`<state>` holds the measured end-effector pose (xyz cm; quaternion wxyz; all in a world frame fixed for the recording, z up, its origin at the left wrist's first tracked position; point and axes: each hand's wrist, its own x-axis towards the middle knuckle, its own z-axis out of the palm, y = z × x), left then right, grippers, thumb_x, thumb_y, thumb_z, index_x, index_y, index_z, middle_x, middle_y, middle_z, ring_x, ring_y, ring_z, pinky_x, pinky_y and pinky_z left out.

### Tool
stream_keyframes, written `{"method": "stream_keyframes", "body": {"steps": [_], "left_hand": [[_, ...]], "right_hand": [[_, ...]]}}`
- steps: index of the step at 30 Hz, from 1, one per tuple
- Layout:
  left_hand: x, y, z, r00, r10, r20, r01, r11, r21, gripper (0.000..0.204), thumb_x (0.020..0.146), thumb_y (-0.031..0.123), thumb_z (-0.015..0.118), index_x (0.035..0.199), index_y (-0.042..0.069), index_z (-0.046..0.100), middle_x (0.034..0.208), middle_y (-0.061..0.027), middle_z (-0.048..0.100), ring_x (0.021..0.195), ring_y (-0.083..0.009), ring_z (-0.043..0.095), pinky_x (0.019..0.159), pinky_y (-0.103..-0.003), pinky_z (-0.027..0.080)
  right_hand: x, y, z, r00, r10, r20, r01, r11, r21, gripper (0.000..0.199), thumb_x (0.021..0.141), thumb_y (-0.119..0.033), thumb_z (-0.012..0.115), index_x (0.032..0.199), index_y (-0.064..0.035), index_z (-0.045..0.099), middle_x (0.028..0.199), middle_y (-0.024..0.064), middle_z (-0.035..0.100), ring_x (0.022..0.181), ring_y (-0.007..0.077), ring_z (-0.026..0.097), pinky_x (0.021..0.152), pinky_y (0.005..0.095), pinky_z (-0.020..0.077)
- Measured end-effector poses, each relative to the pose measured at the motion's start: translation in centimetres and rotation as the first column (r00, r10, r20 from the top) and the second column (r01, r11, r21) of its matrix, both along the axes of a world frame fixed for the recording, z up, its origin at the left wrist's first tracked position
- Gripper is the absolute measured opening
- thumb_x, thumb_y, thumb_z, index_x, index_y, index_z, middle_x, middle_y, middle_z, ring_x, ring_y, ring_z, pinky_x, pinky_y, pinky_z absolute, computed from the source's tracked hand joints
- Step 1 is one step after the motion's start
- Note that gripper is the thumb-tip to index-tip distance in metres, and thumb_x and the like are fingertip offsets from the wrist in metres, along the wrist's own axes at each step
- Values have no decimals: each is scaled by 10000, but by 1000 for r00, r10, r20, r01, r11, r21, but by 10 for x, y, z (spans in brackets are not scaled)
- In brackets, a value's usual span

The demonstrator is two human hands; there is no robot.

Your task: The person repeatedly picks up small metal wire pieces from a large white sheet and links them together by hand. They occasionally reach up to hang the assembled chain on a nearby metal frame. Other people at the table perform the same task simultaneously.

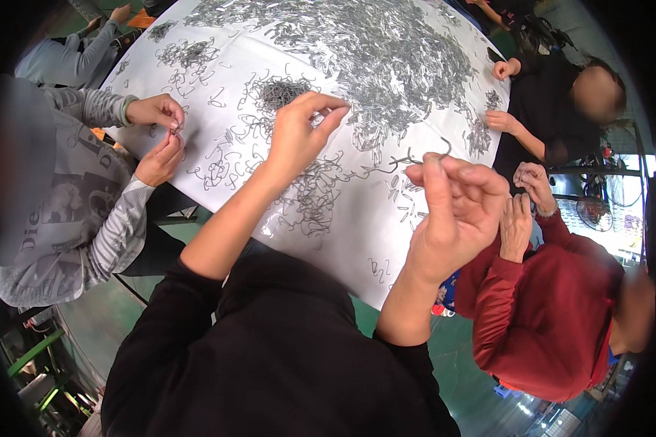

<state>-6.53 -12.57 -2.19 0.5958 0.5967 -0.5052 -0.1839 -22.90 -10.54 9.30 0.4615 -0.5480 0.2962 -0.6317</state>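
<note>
My right hand point(455, 207) is raised over the near right part of the white table, its thumb and index finger pinching a curved grey metal hook point(449, 148). My left hand point(299, 137) reaches over the middle of the table with thumb and forefinger close together. Its fingertips are at the edge of a wide spread of small grey tube-like pieces point(408, 65); whatever they may hold is too small to make out. Beside that hand lies a dense dark heap of hooks point(280, 93). Under and beyond my left forearm, loose S-shaped hooks point(313, 193) are scattered.
The white-covered table point(328, 266) fills the middle. A person in grey point(80, 197) works at the left with both hands together. At the right are people in dark red point(539, 313) and black point(561, 109). Another pile of hooks point(188, 54) lies far left.
</note>
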Motion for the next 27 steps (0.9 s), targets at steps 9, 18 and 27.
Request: {"method": "stream_keyframes", "body": {"steps": [9,18,27], "left_hand": [[-46,-82,-141,850,-378,366,233,894,382,105,808,157,675,883,91,707,930,-56,676,947,-252,618,808,-380,521],[-53,-104,-145,646,-443,621,189,882,432,133,812,147,677,940,116,692,890,-40,656,892,-215,605,776,-343,506],[5,-40,38,806,-295,-514,414,901,132,201,883,114,675,1059,17,683,938,-13,704,794,-67,611,718,-227,477]], "right_hand": [[-32,-26,1,995,-103,-3,102,990,-98,336,772,200,630,982,2,457,897,174,628,709,237,681,650,328,599],[-34,-34,-2,997,-67,-24,65,994,-92,338,774,190,641,997,9,463,908,175,637,724,241,683,677,321,587],[0,-22,-22,996,-2,-89,-6,996,-88,244,816,112,669,977,16,513,914,152,659,767,169,679,690,256,563]]}}
